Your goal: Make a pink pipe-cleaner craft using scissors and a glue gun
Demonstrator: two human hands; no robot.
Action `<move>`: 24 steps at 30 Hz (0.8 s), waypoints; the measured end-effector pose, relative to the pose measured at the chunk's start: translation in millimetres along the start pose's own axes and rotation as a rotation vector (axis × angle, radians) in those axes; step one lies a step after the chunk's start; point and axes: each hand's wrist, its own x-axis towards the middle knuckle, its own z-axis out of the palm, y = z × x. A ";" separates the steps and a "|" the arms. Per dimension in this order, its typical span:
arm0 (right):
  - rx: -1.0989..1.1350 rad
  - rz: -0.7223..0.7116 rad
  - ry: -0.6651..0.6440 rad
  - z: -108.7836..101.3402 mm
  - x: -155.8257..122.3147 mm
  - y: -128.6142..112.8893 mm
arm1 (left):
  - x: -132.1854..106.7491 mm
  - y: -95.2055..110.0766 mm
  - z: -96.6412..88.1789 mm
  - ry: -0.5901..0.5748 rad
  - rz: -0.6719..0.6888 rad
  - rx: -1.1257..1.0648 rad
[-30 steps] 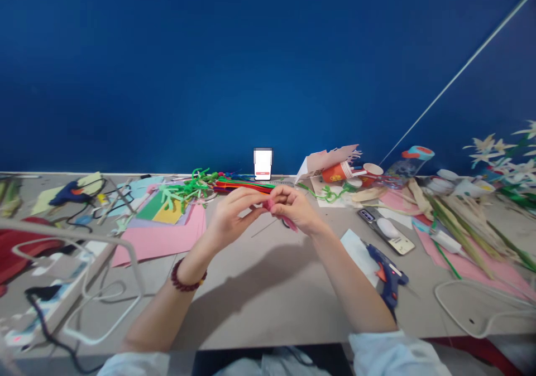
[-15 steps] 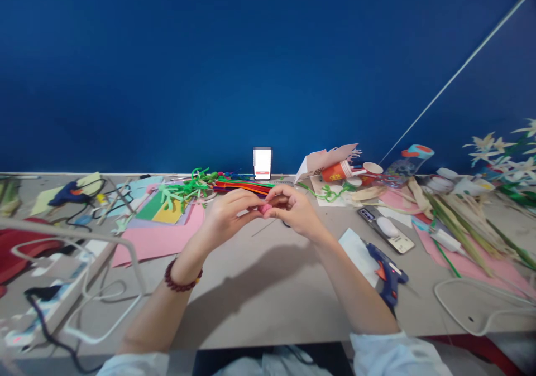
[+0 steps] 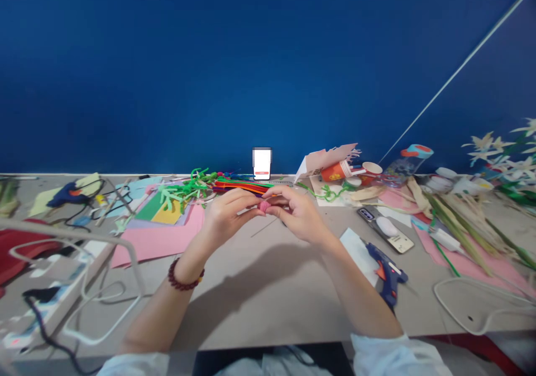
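Observation:
A small rounded pink piece, perhaps coiled pipe cleaner, is held up over the middle of the table. My left hand pinches its left side between thumb and fingers. From the right, the thumb and curled fingers of my right hand press on it too. The fingertips cover part of it, so its exact form is hard to make out. Below the hands a thin dark line, like a wire, shows against the tabletop. Just behind them lies a bundle of coloured pipe cleaners.
A lit phone stands against the blue wall. On the left are coloured paper sheets, green pipe-cleaner pieces and a power strip. To the right lie a blue glue gun, another phone and a tipped paper cup.
Both hands stay at nearly the same spot. The fingers have shifted slightly on the pink piece, and a little more of it shows between them.

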 end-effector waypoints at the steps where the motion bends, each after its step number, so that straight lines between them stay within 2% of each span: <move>1: -0.024 -0.014 0.006 0.4 -0.6 -1.7 | -0.3 -0.4 0.2 0.002 0.002 -0.004; 6: -0.141 -0.102 0.006 0.0 -3.0 -9.1 | -2.0 -2.0 1.8 0.022 -0.078 -0.073; 15: -0.323 -0.115 0.025 0.5 -2.5 -6.6 | -0.1 2.2 7.4 -0.002 -0.443 -0.260; 20: -0.517 -0.119 0.033 2.2 -1.4 -0.6 | -1.9 -1.5 12.3 -0.011 -0.491 -0.288; 24: -0.656 -0.187 0.045 5.9 -0.9 9.3 | -5.2 -8.9 16.9 -0.032 -0.538 -0.302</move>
